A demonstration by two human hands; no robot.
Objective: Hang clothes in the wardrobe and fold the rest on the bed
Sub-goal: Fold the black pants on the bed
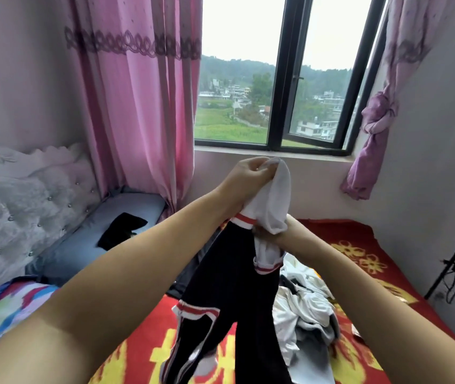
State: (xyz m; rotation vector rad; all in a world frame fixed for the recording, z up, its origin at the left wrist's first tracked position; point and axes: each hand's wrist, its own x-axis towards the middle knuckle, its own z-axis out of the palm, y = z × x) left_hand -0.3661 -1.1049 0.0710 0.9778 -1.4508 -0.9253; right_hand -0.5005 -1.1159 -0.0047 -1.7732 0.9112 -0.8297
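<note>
Garment [229, 275] hangs gripped between both hands [244, 173].

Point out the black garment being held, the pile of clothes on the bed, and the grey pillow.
black garment [229, 286], head view, hanging body
pile of clothes [306, 309], head view, white top
grey pillow [82, 239], head view, bare cover

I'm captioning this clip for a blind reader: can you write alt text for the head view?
Both hands, left hand and right hand, grip a black-and-white garment with red stripes above a red blanket. A pile of pale clothes lies beside it, below a window.
</note>
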